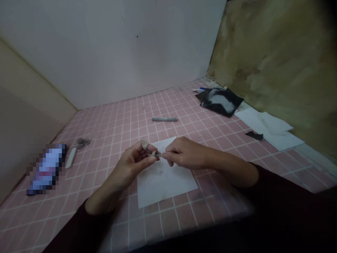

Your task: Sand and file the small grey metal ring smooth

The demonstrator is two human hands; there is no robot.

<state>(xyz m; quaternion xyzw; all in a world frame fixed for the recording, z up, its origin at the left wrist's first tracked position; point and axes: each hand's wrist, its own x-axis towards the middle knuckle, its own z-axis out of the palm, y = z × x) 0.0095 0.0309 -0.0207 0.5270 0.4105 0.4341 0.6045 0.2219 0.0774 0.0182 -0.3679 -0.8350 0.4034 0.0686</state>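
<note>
Resting in the grip of the left hand (133,158), a small tan ring-shaped piece (154,153), its material too small to tell, sits between the thumb and the curled fingers, right at their tips and just to the left of the fingers of the right hand (185,153). The left thumb and fingers are closed on that piece, with a beige wrap (144,144) around one finger just above it. Opposite, the right thumb and fingers are pinched together around a thin, straight, pale grey tool (159,155), part of whose length is hidden in the hand. The relation that matters is one of axis: the tool points leftward out of the right fingertips, nearly level from side to side, and its exposed end meets the piece's opening. It looks to pass into that opening, though whether it touches the inner wall I cannot tell. The left hand is nearer to the piece, since it holds it; the right fingertips are just beside it. Below both sets of fingers lies a square-cornered white paper sheet (168,184), and beyond them, well apart, a slender grey rod (164,119) runs crosswise, roughly parallel to the tool.
</note>
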